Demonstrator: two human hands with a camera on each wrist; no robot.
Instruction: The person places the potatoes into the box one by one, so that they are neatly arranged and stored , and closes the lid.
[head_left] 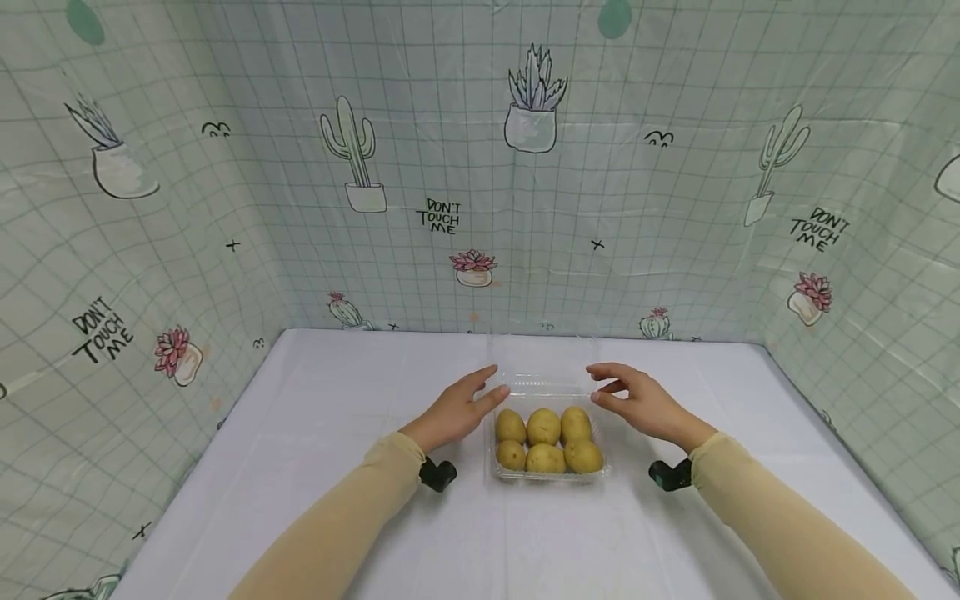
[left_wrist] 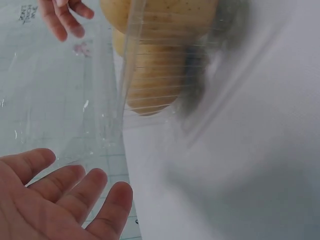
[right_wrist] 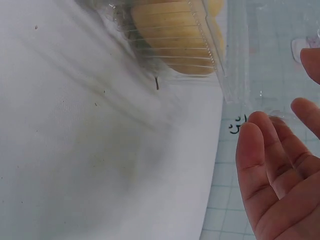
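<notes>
A clear plastic clamshell box [head_left: 551,477] sits on the table with several yellow potatoes [head_left: 543,427] in two rows. Its see-through lid [head_left: 543,358] is raised at the far side. My left hand [head_left: 457,410] is beside the lid's left edge, its fingers extended and holding nothing. Across from it, my right hand [head_left: 647,406] is at the lid's right edge, fingers slightly bent and nothing in them. Both wrist views show the ribbed box wall with potatoes behind it. Whether either hand's fingertips touch the lid, I cannot tell.
A white cloth covers the table [head_left: 337,400]. Behind and on both sides rises a grid-patterned curtain [head_left: 420,275] printed with potted plants. A black wrist device [head_left: 438,475] is on the left wrist, another [head_left: 670,475] on the right.
</notes>
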